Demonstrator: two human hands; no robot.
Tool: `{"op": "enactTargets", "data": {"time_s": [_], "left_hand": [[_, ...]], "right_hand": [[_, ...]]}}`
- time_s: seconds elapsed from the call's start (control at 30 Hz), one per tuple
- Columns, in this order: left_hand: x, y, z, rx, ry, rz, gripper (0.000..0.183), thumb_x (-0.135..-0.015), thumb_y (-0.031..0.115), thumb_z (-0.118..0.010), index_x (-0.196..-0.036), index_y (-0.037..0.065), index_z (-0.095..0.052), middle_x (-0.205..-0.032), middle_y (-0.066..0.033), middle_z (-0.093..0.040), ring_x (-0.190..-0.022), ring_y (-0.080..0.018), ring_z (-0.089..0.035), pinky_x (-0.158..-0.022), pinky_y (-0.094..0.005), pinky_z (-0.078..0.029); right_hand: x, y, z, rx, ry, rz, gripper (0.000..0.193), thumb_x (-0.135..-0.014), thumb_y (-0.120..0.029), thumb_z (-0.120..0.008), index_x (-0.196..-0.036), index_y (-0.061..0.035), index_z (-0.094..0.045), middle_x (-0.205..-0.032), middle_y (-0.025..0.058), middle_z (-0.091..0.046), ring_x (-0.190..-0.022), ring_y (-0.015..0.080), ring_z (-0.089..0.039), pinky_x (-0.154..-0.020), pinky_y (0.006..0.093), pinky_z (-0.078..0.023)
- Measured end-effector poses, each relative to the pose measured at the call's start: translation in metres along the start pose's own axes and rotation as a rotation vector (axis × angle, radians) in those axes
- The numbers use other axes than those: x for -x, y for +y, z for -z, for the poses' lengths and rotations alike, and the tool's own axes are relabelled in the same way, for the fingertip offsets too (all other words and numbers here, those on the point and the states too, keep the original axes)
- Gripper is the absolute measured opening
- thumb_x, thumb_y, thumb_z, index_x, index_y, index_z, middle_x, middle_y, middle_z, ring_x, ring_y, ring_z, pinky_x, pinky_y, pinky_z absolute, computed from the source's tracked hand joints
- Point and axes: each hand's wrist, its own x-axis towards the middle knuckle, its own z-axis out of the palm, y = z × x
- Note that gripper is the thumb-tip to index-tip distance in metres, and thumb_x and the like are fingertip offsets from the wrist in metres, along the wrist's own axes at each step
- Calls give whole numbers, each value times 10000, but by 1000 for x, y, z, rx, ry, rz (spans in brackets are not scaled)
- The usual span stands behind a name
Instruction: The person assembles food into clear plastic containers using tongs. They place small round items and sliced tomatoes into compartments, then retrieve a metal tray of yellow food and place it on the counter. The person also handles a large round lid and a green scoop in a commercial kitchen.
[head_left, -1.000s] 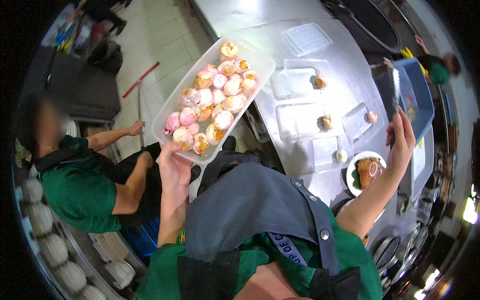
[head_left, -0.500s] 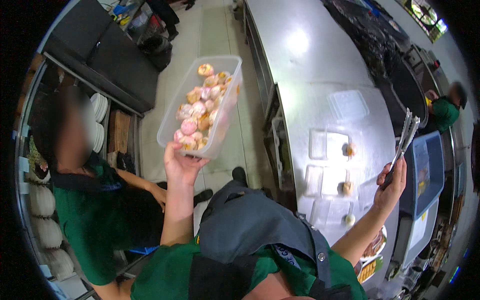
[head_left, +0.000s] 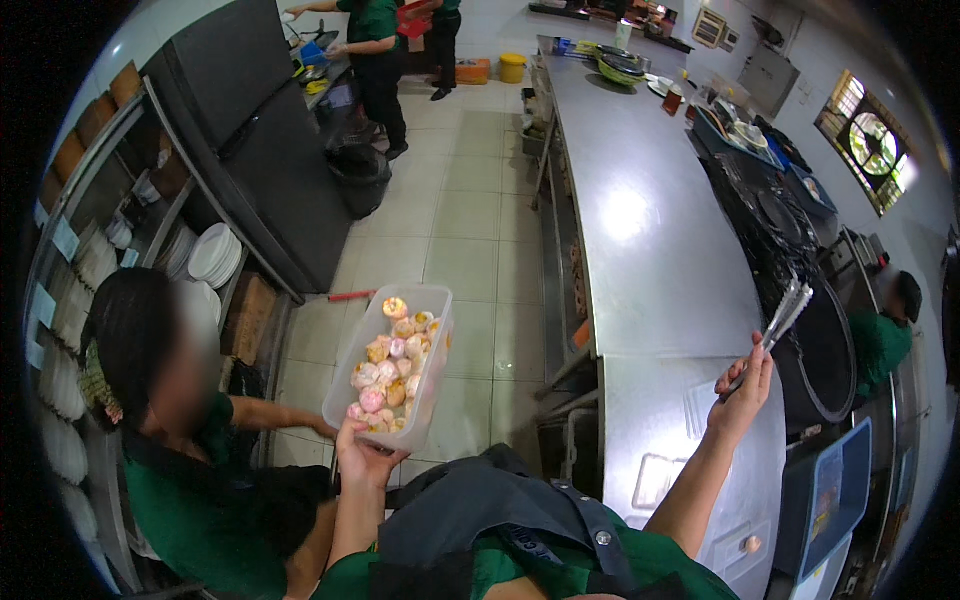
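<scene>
Left hand [head_left: 364, 458] grips a plastic tub [head_left: 437, 380], eleven o'clock off the apron [head_left: 470, 520], heaps of pinkish rounds [head_left: 387, 373] inside | right hand [head_left: 745, 388] holds tongs [head_left: 786, 317] at two, nothing visibly pinched | three o'clock, counter [head_left: 665, 270]: one pale round [head_left: 752, 545] laid in or on a clear tray [head_left: 724, 556], the rest tubbed

From here I see a green shirt [head_left: 660, 570] with black panels [head_left: 430, 577], plus a dark grey apron [head_left: 475, 525] with a shiny snap [head_left: 603, 538].

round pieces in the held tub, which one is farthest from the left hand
The yellow-orange piece alone at the far end of the tub; the other visible pieces lie nearer the left hand.
</scene>
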Motion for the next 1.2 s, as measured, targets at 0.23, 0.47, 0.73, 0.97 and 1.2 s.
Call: {"op": "enactTargets", "data": {"time_s": [0.23,0.47,0.73,0.97,1.2], "left_hand": [[-36,-26,-31,77,97,-31,807,-638,345,-602,-1383,110,-400,-1391,-176,-396,-1261,-379,-409,-943,-638,-369],[-25,-66,-100,221,94,-239,715,-749,332,-544,-1393,65,-384,-1422,-188,-395,-1298,-367,-412,-999,-612,-373],[-27,-89,-141,437,146,-413,679,-759,286,-534,-1381,53,-393,-1402,-172,-423,-1261,-355,-461,-984,-607,-395],[-44,-101,-151,560,243,-511,692,-736,278,-560,-1375,61,-409,-1380,-165,-453,-1238,-360,-488,-981,-608,-399],[-78,-101,-149,654,401,-542,727,-699,281,-571,-1383,105,-400,-1362,-165,-448,-1251,-345,-456,-971,-607,-409]], "right_hand": [[-110,94,-45,-9,-39,-107,345,-1002,-350,-496,-1166,-47,-494,-653,-13,-454,-515,76,-442,-447,215,-355],[-228,166,-127,-116,-401,-351,272,-981,-316,-546,-1088,-66,-546,-653,-9,-476,-488,87,-445,-449,229,-358],[-182,213,-298,35,-1138,-572,342,-939,-330,-609,-1056,-9,-624,-551,-46,-402,-438,72,-383,-391,237,-266],[-127,208,-418,32,-1611,-465,359,-973,-320,-555,-1065,20,-623,-625,-25,-501,-544,75,-502,-523,201,-368],[-111,210,-505,195,-1692,-385,257,-920,-281,-644,-994,-39,-692,-688,-26,-548,-635,83,-546,-608,225,-440]]}}
